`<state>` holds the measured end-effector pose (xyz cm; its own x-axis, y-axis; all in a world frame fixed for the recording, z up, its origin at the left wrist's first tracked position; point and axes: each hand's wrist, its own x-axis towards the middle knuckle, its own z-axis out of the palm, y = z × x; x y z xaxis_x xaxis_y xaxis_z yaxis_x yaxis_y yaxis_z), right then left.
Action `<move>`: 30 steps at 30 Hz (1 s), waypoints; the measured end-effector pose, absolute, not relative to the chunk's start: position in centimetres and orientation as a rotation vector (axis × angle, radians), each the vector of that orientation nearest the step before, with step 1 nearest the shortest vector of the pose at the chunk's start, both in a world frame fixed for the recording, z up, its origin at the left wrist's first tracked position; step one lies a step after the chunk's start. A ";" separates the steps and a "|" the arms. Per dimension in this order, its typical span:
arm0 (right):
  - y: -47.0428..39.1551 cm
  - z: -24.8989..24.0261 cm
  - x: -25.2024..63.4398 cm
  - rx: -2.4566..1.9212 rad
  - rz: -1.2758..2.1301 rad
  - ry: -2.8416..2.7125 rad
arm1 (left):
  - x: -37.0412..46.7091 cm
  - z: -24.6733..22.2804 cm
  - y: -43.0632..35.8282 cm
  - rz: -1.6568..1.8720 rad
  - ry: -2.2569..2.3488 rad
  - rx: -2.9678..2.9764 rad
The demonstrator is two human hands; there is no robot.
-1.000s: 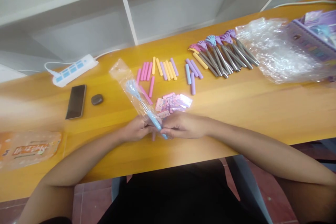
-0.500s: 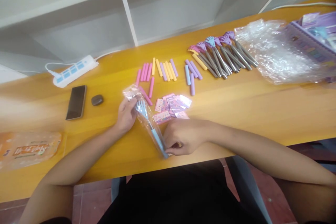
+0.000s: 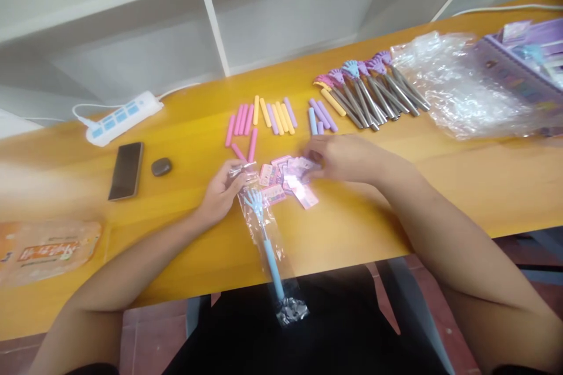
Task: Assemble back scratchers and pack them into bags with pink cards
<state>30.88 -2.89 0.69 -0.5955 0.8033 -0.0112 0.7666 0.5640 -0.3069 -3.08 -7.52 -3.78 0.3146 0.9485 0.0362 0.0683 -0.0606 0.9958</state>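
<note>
My left hand [image 3: 224, 190] pinches the top of a clear plastic bag [image 3: 253, 225]. Inside the bag lies a blue hand-shaped scratcher [image 3: 272, 263] with a blue handle; its lower end hangs past the table's front edge. My right hand [image 3: 336, 158] is over the right side of a pile of pink and purple cards [image 3: 278, 174], its fingertips at a card. Whether they grip it is blurred. Behind the pile lie pink tubes [image 3: 243, 120], yellow tubes [image 3: 281, 118] and purple tubes [image 3: 324, 115].
Metal-handled scratchers [image 3: 378, 91] lie at the back right, beside crumpled plastic bags [image 3: 461, 88] and a purple box [image 3: 523, 64]. On the left are a phone [image 3: 126, 171], a small dark case [image 3: 161, 166], a power strip [image 3: 124, 119] and an orange-printed bag [image 3: 53, 251].
My right hand has left the lower end of the bagged scratcher and moved up to the cards. The bag has swung down and rightward, its lower end now past the table edge.
</note>
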 end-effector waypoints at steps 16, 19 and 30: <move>-2.7 0.0 30.6 -1.478 0.511 -2.546 | -3.0 -3.4 -8.2 0.843 0.874 1.541; -2.9 0.3 30.2 -1.509 0.491 -2.521 | -2.8 -3.5 -8.2 0.935 0.881 1.492; -3.2 0.4 29.8 -1.494 0.355 -2.488 | -2.5 -3.8 -8.0 1.151 0.845 1.555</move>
<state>29.85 -3.22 0.37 -0.4601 0.8857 0.0615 0.8332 0.4547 -0.3147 -2.48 -8.05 -3.78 0.3071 0.9141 0.2649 -0.0209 -0.2718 0.9621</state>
